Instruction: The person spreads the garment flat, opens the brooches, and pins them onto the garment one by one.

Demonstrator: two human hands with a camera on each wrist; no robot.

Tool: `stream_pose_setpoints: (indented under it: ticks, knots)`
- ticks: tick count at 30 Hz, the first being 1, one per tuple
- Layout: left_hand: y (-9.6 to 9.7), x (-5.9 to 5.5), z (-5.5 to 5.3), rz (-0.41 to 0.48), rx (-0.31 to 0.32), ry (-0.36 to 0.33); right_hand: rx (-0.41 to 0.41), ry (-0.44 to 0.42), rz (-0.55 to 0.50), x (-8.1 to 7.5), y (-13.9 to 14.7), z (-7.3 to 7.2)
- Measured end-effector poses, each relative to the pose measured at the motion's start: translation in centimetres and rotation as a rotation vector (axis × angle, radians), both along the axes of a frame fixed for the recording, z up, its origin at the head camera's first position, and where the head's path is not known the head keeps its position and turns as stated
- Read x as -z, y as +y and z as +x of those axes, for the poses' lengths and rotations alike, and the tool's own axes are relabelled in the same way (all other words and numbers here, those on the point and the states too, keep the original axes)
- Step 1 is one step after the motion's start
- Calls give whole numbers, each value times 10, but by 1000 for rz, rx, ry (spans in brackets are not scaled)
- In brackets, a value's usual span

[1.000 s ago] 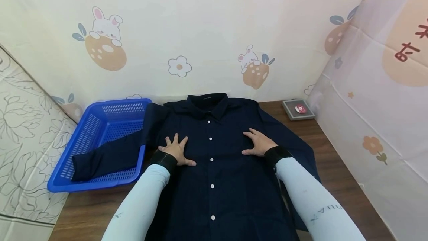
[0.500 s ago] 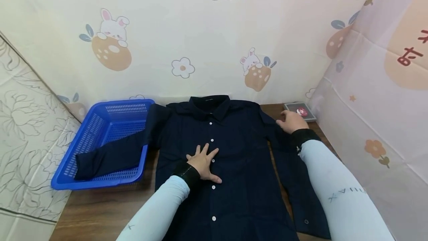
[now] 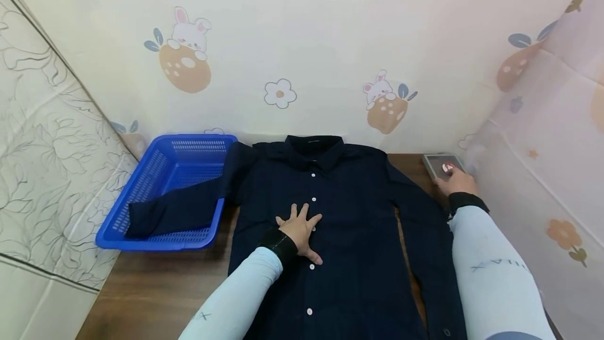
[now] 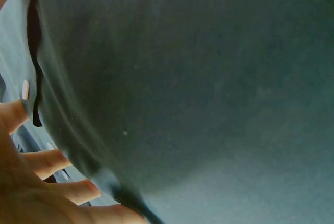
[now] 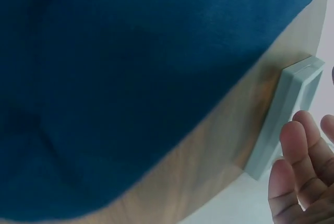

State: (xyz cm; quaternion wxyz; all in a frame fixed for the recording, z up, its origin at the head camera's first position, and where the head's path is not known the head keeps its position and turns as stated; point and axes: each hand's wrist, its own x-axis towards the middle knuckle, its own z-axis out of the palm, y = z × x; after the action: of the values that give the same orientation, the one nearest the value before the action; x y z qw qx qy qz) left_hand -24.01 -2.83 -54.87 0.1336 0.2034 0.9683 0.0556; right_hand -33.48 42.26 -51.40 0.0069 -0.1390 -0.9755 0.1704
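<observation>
A dark navy button-up shirt (image 3: 358, 214) with white buttons lies front up, collar toward the back wall. My left hand (image 3: 299, 230) rests on its chest by the button placket, fingers spread; the left wrist view shows those fingers (image 4: 52, 161) beside dark cloth. Past the right shoulder, my right hand (image 3: 457, 182) reaches over a small grey square box (image 3: 431, 164). Its fingertips are right at a red-and-white round badge (image 3: 447, 167) on the box. In the right wrist view, its loosely bent fingers (image 5: 295, 143) hang over the box's edge; the badge is hidden there.
A blue plastic basket (image 3: 160, 245) stands at the left, with one shirt sleeve (image 3: 174, 211) lying in it. The other sleeve (image 3: 434, 261) runs down beside the shirt body. Patterned cloth walls (image 3: 236, 41) enclose the wooden table (image 3: 155, 293).
My left hand has slid from the shirt's left chest toward the buttons. The right hand has left the shirt and moved right to the grey box. The right sleeve lies straighter. The view has shifted.
</observation>
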Motion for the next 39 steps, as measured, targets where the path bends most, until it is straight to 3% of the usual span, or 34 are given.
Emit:
stream_pose_setpoints:
  ticks: [3,9,15,22,30,39]
  knots:
    - [4,1,1,19,2,5,32,-13,-16,0,5,3]
    - [0,2,-2,10,12,23,70,-57,-23,9,7,-9]
    - [-6,-6,-5,-14,19,28,40,-152,20,11,-3,-20]
    - [-5,1,-7,-12,19,25,44,-220,37,16,-6,-27]
    - [-4,3,-8,-21,23,32,88,-170,49,17,-6,-25]
    - [-4,-3,-6,-32,29,23,103,-97,38,15,-11,-19]
